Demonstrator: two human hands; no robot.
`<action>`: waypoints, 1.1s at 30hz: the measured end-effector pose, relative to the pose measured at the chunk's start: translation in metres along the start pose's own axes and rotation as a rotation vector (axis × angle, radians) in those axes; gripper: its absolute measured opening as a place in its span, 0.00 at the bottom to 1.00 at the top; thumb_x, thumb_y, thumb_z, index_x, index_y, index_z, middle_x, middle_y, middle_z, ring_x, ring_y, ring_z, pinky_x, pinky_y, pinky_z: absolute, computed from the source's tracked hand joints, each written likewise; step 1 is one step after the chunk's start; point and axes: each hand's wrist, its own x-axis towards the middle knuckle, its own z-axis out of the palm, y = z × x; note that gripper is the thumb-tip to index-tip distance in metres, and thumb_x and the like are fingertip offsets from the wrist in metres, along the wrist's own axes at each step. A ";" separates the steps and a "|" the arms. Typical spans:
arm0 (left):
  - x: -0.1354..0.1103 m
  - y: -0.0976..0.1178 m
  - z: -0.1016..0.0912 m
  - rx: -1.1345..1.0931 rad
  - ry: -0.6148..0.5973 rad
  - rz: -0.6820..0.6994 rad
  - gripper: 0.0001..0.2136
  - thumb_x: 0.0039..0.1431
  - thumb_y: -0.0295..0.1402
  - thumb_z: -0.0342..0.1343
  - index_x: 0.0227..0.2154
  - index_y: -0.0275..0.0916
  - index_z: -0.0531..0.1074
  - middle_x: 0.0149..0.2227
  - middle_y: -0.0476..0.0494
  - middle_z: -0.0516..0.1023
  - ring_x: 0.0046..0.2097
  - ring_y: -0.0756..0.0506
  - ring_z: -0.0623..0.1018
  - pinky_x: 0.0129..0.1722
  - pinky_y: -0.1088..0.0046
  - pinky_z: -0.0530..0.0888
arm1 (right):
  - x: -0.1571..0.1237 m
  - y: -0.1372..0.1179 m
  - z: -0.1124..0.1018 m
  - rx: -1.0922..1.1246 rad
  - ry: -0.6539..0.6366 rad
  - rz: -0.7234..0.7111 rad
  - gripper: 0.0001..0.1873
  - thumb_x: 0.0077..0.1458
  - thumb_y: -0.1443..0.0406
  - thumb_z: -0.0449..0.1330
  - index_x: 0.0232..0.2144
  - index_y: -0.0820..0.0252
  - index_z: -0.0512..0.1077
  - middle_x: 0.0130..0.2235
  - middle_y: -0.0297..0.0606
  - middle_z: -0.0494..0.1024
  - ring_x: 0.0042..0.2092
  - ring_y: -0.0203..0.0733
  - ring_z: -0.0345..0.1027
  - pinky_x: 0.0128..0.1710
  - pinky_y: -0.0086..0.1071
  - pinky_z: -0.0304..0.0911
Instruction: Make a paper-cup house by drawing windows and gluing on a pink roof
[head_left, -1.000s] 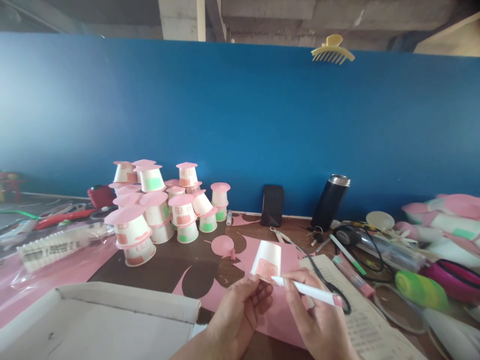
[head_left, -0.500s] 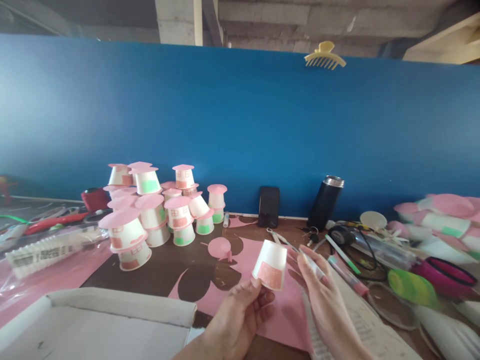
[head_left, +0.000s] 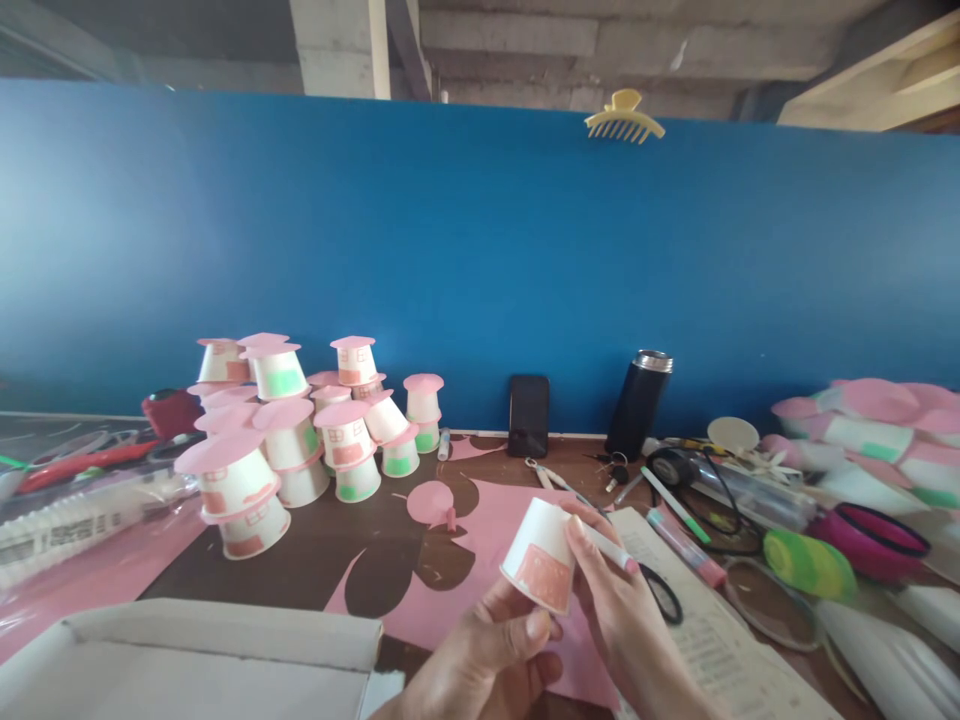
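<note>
An upside-down white paper cup (head_left: 541, 530) with a pinkish-red coloured patch on its side is in my left hand (head_left: 495, 645), thumb and fingers closed at its rim. My right hand (head_left: 619, 610) grips a white marker (head_left: 611, 550) whose pink end points right and down. Its fingers also reach the cup's right side, and some are hidden behind the cup. Underneath lies a pink paper sheet (head_left: 480, 570) with rounded pieces cut out. A pink paper disc (head_left: 430, 503) rests behind it on the brown table.
Stacked paper cups with pink tops (head_left: 349, 435) stand at left. A white box (head_left: 225, 650) is front left. Behind are a phone (head_left: 529, 415) and a black bottle (head_left: 639, 405). At right lie printed paper (head_left: 720, 630), a pink marker (head_left: 686, 545), cables and more cups (head_left: 870, 435).
My right hand has moved left to the cup, and the marker now points right. The cup is tilted more. The whole view has shifted slightly.
</note>
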 end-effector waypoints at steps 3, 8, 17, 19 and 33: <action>0.002 -0.002 -0.004 -0.036 0.002 0.000 0.14 0.42 0.29 0.72 0.34 0.35 0.78 0.28 0.49 0.73 0.31 0.54 0.72 0.33 0.77 0.67 | -0.005 -0.008 0.004 -0.083 -0.014 0.001 0.25 0.57 0.49 0.60 0.51 0.55 0.68 0.48 0.42 0.78 0.48 0.48 0.74 0.38 0.30 0.72; 0.009 -0.007 -0.012 -0.152 0.010 0.030 0.20 0.40 0.42 0.72 0.34 0.35 0.76 0.27 0.50 0.73 0.27 0.53 0.70 0.26 0.78 0.63 | -0.010 -0.013 0.009 -0.182 -0.065 -0.095 0.22 0.57 0.49 0.58 0.49 0.53 0.69 0.48 0.39 0.78 0.48 0.47 0.73 0.43 0.31 0.70; 0.010 0.003 -0.007 -0.294 0.136 -0.035 0.29 0.50 0.56 0.59 0.47 0.38 0.73 0.36 0.46 0.78 0.31 0.50 0.74 0.26 0.76 0.65 | -0.008 -0.004 0.006 -0.225 0.040 -0.201 0.25 0.57 0.50 0.59 0.52 0.53 0.67 0.54 0.41 0.74 0.57 0.49 0.67 0.52 0.36 0.67; 0.010 0.005 -0.007 -0.290 0.185 -0.009 0.29 0.50 0.57 0.58 0.45 0.38 0.73 0.32 0.47 0.77 0.30 0.50 0.74 0.26 0.76 0.65 | -0.007 -0.008 0.003 -0.214 0.097 -0.225 0.23 0.60 0.50 0.56 0.53 0.53 0.67 0.51 0.41 0.75 0.50 0.47 0.73 0.47 0.35 0.70; 0.011 0.011 -0.003 -0.250 0.370 0.083 0.16 0.58 0.48 0.57 0.36 0.38 0.71 0.26 0.49 0.74 0.26 0.50 0.72 0.26 0.74 0.64 | -0.025 -0.017 -0.012 -0.463 -0.046 -0.675 0.09 0.65 0.62 0.49 0.37 0.54 0.69 0.28 0.34 0.68 0.33 0.41 0.67 0.37 0.34 0.66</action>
